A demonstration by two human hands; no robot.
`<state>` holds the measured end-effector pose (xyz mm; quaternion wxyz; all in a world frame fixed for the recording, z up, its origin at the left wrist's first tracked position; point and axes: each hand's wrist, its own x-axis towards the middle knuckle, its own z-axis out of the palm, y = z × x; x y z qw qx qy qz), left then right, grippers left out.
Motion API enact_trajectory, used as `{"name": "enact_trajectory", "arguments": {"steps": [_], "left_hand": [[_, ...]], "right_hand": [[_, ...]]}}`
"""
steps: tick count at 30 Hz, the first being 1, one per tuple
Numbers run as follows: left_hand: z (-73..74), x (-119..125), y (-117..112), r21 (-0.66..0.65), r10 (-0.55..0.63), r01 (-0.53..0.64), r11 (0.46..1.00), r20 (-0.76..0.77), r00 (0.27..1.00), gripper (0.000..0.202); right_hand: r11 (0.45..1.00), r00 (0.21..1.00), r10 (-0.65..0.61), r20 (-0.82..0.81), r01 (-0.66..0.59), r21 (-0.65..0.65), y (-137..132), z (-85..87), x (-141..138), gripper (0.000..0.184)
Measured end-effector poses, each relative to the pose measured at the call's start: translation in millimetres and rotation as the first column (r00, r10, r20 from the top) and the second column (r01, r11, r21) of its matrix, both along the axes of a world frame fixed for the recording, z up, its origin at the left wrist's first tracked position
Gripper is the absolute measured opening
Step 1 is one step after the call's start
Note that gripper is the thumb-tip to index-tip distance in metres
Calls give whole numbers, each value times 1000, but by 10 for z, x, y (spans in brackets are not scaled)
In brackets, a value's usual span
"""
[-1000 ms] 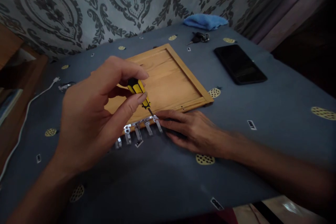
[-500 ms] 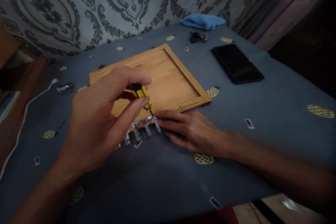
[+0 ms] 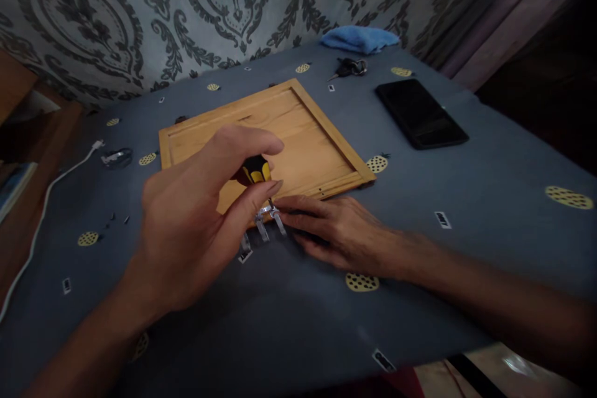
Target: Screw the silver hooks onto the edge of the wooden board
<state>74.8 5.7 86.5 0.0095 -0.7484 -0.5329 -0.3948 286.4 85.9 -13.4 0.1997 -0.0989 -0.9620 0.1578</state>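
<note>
My left hand (image 3: 196,205) is closed around the yellow and black handle of a screwdriver (image 3: 259,171). The screwdriver's tip points down at the right end of a metal hook rail (image 3: 267,211), which lies along the near edge of a framed wooden board (image 3: 308,143). Several hooks hang over that edge, some hidden behind my left hand. My right hand (image 3: 338,230) lies at the rail's right end, its fingertips pressed there beside the screwdriver tip. Whether those fingers pinch a small part is hidden.
On the patterned blue cloth (image 3: 420,323) lie a black phone (image 3: 422,113), keys (image 3: 349,67) and a folded blue cloth (image 3: 360,39) to the right and back. On the left are a white cable (image 3: 51,189), a small clear packet (image 3: 116,157) and several tiny screws (image 3: 112,216).
My left hand has shifted right and slightly down, and the screwdriver handle stands more upright. My right hand and the board hold their places.
</note>
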Motion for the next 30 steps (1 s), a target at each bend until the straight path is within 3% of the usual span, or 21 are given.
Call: {"name": "enact_trajectory", "arguments": {"steps": [7,14,30], "left_hand": [[74,-65,16,-108,-161,171,979,97,982,35],[188,-23,-50,-101,40,-22,995,181,983,21],[73,-48,10,-55,-49,55,997,98,994,25]], "right_hand": [[1000,1000,-1,-21,1,-4,-2,-4,-18,35],[1000,999,-8,-38,8,-5,-3,-6,-15,33],[1000,1000,5,-29,-5,-5,2,-15,-17,34]]}}
